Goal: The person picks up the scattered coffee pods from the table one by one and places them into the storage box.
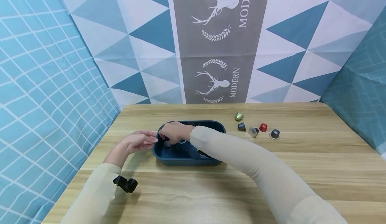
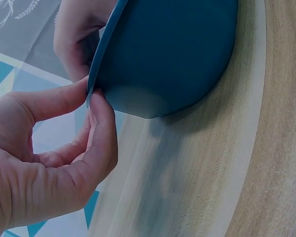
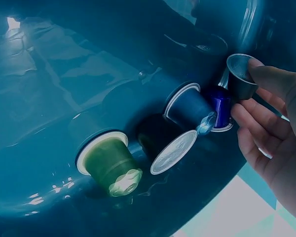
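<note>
A dark blue oblong tub (image 1: 190,162) stands on the table. At its left end, my left hand (image 1: 139,141) pinches the rim between thumb and fingers, as the left wrist view shows close up. My right hand (image 1: 175,132) reaches down inside the tub's left part. Between its thumb and fingers it holds a dark coffee capsule (image 3: 242,84), tilted, with the round lid facing away from the palm. Just below that capsule stands a violet-blue capsule (image 3: 220,109). Beside it in a row lie a blue capsule (image 3: 187,106), a black capsule (image 3: 160,139) and a green capsule (image 3: 112,160).
Right of the tub, several capsules lie loose on the wooden table (image 1: 316,163): a gold capsule (image 1: 239,116), a dark capsule (image 1: 241,127), a grey-lidded capsule (image 1: 253,132), a red capsule (image 1: 263,127) and a black capsule (image 1: 275,134). Patterned cloth hangs behind and at both sides.
</note>
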Available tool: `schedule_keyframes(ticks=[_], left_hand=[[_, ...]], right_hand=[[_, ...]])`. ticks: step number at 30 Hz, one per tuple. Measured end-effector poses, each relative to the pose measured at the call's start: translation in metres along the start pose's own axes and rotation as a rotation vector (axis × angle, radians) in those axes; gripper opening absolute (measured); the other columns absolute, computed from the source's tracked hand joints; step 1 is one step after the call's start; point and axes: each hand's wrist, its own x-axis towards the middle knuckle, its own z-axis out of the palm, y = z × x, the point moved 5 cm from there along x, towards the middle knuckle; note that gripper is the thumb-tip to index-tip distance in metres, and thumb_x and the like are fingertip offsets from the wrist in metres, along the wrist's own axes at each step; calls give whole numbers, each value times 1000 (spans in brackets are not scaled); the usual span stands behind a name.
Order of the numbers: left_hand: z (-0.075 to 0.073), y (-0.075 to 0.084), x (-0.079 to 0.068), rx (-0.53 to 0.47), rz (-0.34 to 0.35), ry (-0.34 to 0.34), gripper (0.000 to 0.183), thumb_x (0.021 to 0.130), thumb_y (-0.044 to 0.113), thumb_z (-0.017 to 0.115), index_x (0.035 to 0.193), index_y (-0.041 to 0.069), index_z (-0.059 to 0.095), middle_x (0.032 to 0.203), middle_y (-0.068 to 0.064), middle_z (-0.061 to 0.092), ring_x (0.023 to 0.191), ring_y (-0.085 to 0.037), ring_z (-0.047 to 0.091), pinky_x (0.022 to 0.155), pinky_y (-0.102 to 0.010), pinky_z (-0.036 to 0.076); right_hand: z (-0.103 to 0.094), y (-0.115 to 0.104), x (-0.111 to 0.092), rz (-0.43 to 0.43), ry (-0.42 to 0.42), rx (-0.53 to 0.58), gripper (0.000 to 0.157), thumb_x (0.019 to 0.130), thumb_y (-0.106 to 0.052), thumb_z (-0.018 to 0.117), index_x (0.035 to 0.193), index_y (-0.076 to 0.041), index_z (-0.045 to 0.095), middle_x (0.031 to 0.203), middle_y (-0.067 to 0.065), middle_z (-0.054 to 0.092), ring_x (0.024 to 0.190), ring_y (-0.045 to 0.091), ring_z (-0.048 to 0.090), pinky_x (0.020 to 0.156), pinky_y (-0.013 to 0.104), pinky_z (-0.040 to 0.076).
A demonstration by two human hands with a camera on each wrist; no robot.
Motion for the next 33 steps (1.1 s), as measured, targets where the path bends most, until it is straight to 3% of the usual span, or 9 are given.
schedule_keyframes(ticks=[9,20,33], left_hand=[[1,-4,0,-1,-7,16,49,94,5,56,136,-11,35,87,6,62,79,-1,61,75,-17,54],[-1,1,0,23,-1,30,54,94,6,56,139,-12,32,85,8,63,78,0,61,74,-17,54],[-1,0,-1,11,-3,39,55,93,4,58,138,-13,33,86,6,64,79,-2,63,74,-17,55]], right_hand=[[2,-1,-3,10,0,5,23,90,-29,67,109,-16,66,106,-3,67,90,9,59,88,24,53],[-19,3,-26,-30,16,7,27,91,-29,67,111,-12,65,110,2,68,94,12,60,86,23,52],[-38,12,-60,-93,135,53,27,90,-24,68,110,-7,65,112,7,67,101,18,60,93,30,51]])
